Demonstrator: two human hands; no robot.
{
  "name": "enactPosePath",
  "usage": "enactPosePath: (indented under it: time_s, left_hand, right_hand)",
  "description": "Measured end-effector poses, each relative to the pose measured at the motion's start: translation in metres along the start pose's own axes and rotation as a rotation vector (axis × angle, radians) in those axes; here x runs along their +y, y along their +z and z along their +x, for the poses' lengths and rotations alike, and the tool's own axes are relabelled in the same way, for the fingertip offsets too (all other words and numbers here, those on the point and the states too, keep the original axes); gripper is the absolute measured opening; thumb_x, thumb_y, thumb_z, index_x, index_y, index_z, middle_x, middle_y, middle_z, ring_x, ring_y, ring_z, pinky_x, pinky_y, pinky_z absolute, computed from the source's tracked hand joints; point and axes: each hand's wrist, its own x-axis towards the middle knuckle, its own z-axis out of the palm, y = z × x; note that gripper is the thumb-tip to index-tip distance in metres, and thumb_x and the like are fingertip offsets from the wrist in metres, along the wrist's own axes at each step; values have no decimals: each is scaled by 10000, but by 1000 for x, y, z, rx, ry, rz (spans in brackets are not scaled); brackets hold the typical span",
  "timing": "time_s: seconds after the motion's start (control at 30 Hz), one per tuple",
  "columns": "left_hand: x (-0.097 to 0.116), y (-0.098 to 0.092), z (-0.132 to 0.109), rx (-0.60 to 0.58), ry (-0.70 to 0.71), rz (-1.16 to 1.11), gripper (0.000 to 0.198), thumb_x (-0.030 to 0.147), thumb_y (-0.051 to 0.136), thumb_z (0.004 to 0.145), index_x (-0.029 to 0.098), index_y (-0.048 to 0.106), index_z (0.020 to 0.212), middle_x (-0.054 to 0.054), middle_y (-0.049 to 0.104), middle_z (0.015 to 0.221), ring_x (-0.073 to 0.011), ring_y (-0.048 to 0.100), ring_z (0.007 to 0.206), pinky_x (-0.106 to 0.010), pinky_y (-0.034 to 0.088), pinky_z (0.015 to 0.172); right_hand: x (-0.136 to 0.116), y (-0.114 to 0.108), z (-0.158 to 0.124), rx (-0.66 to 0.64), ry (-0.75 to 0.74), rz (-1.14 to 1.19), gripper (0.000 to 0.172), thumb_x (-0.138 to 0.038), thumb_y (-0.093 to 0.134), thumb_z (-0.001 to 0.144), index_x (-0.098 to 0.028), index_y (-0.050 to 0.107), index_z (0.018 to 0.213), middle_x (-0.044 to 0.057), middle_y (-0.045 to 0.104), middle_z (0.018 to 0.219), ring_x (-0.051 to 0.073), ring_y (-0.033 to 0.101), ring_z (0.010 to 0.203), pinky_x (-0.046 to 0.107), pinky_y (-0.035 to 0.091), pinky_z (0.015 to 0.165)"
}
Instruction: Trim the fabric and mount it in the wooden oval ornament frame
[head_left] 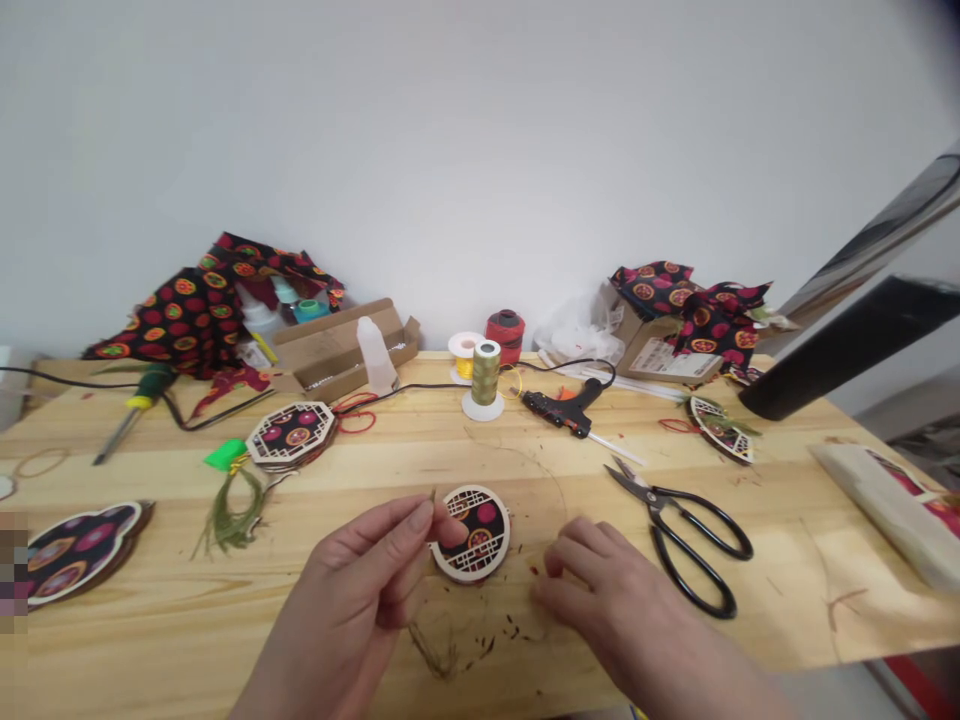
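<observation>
My left hand [375, 565] is closed in a pinch, with a thin olive thread tip [433, 495] showing above the thumb. Olive strands [435, 655] trail below that hand over the wood. Just behind its fingertips lies a round patterned pendant [484, 530] with a pale lattice frame, its left edge partly covered. My right hand [600, 590] rests low over the table, right of the pendant, fingers curled inward. What its fingertips hold, if anything, is hidden. Black-handled scissors [660, 500] lie partly open beyond the right hand.
A glue gun [566, 408], thread spool [486, 375] and white bottle [375, 355] are at the back. An octagonal pendant [292, 435], olive tassel [236, 510] and screwdriver [135, 405] lie left. At right, a black cylinder [847, 345] leans over the table [262, 640]. Dark scraps lie between my hands.
</observation>
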Motion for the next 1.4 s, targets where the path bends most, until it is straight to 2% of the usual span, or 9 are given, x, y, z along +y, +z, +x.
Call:
enactPosePath:
  time_s: [0.27, 0.4, 0.53, 0.63, 0.77, 0.87, 1.03, 1.27, 1.4]
  left_hand:
    - [-1, -7, 0, 24, 3, -28, 172, 290, 771, 712, 136, 699, 682, -33, 672, 707, -29, 203, 444, -200, 142, 409]
    - [-1, -8, 1, 24, 11, -18, 176, 297, 768, 716, 133, 709, 695, -37, 669, 718, -35, 192, 453, -208, 130, 410]
    - [-2, -7, 0, 30, -7, -6, 185, 316, 777, 695, 141, 721, 686, -33, 656, 699, -42, 189, 455, -210, 148, 412]
    - [-4, -5, -3, 12, -25, 58, 225, 362, 758, 704, 138, 753, 726, 36, 487, 499, -59, 177, 457, -211, 157, 414]
    - [-9, -1, -6, -71, -108, 106, 277, 395, 742, 710, 137, 782, 801, 94, 272, 434, -66, 159, 453, -206, 147, 419]
    - [-10, 2, -5, -69, -139, 65, 258, 366, 765, 688, 148, 786, 824, 96, 258, 456, -67, 149, 465, -202, 129, 418]
    - [-10, 2, 0, -47, -119, -36, 224, 314, 786, 675, 150, 782, 827, 92, 283, 483, -64, 127, 477, -196, 115, 419]
    - [-9, 1, 1, -71, -69, -93, 158, 275, 767, 704, 125, 768, 757, 67, 377, 484, -59, 160, 469, -197, 141, 418]
    - [-10, -1, -2, -81, -23, -35, 166, 297, 756, 718, 146, 774, 783, 57, 413, 468, -62, 216, 462, -199, 174, 428]
  right_hand:
    - [1, 6, 12, -11, -9, 15, 187, -81, 567, 857, -180, 516, 708, 10, 587, 814, 176, 456, 820, 308, 366, 708]
    - [-1, 2, 14, 145, 160, 427, 186, -68, 472, 880, -184, 525, 744, 14, 582, 848, 152, 505, 862, 276, 408, 756]
    - [1, 0, 23, 334, 458, 771, 160, -283, 516, 870, -188, 561, 751, 22, 614, 808, 150, 544, 754, 268, 430, 669]
    - [-3, -1, 35, 433, 579, 837, 214, -364, 538, 826, -180, 601, 738, 29, 636, 733, 156, 550, 686, 259, 436, 601]
    - [-19, 4, 47, 565, 509, 723, 178, -275, 532, 832, -186, 590, 689, 1, 624, 623, 132, 554, 592, 228, 435, 559]
    - [-33, 17, 48, 641, 325, 515, 150, -176, 508, 858, -192, 578, 726, -7, 625, 643, 124, 566, 602, 215, 436, 579]
    - [-41, 38, 47, 631, 85, 285, 158, -79, 464, 863, -193, 549, 796, 28, 647, 748, 156, 581, 690, 241, 445, 626]
    - [-40, 40, 48, 578, 79, 324, 170, -89, 463, 855, -183, 568, 761, 40, 630, 709, 158, 567, 651, 239, 434, 584]
    - [-39, 26, 51, 578, 146, 595, 195, -124, 469, 876, -177, 655, 858, 57, 661, 796, 155, 608, 740, 242, 474, 658]
